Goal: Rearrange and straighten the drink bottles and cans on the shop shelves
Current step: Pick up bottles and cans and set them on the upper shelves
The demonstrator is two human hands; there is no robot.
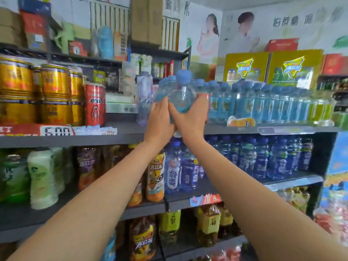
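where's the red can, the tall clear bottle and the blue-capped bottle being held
red can (95, 104): head view, middle of its printed side.
tall clear bottle (144, 98): head view, mid body, just left of the hands.
blue-capped bottle (182, 98): head view, clear shoulder below its cap, above the fingers.

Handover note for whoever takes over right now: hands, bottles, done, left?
Left hand and right hand: both grip blue-capped bottles, raised in front of the upper shelf.
Row of blue-capped bottles stands to the right on that shelf; clear bottle stands just left of the hands; gold cans and red can further left.
Done: cannot tell.
Left: set the held bottles down in line, upright.
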